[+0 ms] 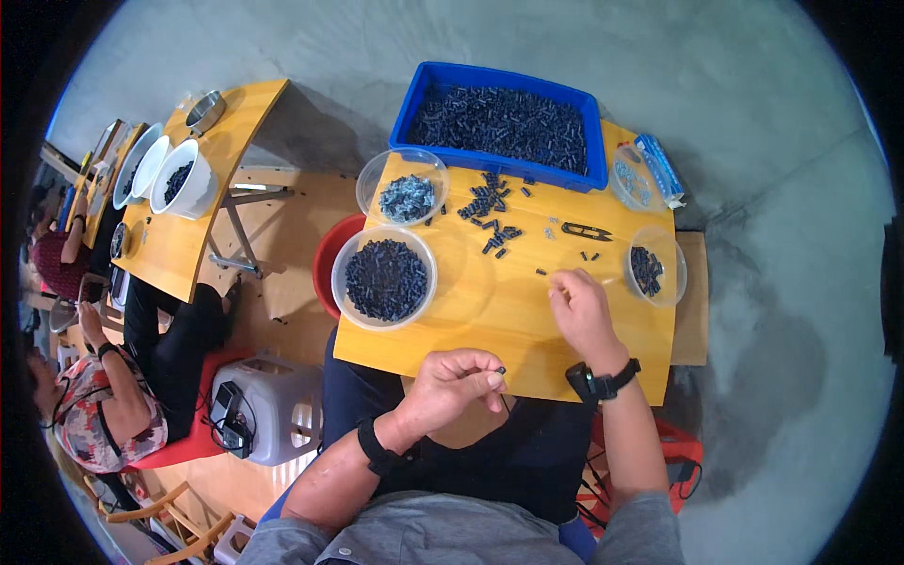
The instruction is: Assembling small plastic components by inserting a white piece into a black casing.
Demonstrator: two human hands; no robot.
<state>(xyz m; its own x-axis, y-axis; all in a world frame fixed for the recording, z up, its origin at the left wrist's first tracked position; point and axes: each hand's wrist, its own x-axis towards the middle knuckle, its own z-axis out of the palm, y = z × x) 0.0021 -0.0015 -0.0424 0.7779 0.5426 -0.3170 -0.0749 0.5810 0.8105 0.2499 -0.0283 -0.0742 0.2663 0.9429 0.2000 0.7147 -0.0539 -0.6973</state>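
Observation:
My left hand (452,391) is at the table's near edge, thumb and forefinger pinching a small black cylindrical piece (500,370). Over the right half of the yellow table (471,320) is my right hand (582,306), its fingers curled together; whether anything is in them is hidden. A loose black piece (540,272) lies just beyond its fingertips, and a few more lie farther off. Right of this hand stands a clear tub (670,282) with some black pieces. To the left, a round clear tub (431,282) is filled with similar pieces.
A blue bin (593,141) full of black pieces stands at the back, with a loose pile (483,200) before it. Small black snips (586,231) lie at right. Clear tubs (363,193) (633,200) hold pale bits. Leftward, a seated person (113,405) works near another table (235,113).

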